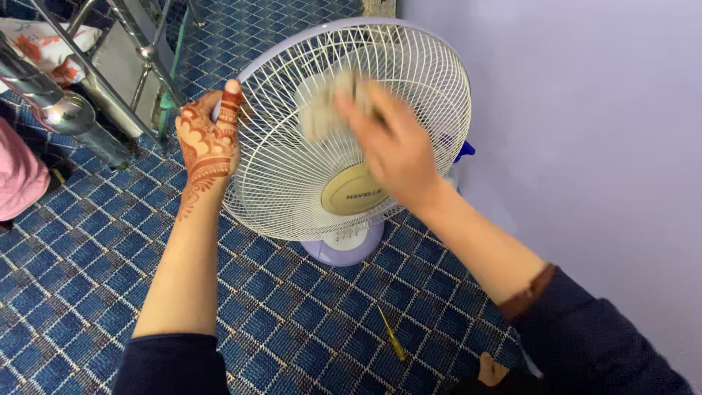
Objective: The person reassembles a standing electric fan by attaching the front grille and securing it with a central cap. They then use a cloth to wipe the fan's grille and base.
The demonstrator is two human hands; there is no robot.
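Between both hands [307,139] stands the fan [351,124].

Right hand [395,146] and grey cloth [330,102] motion-blurred; grip unclear; fan blades hidden behind grille [292,175].

round beige badge [356,190] — fan grille centre

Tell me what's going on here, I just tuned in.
A person is wiping a table fan that stands on a blue checked carpet. The left hand grips the rim of the white wire grille, steadying it. The right hand, blurred, presses a grey cloth against the grille's front. A yellow screwdriver lies on the carpet nearby.
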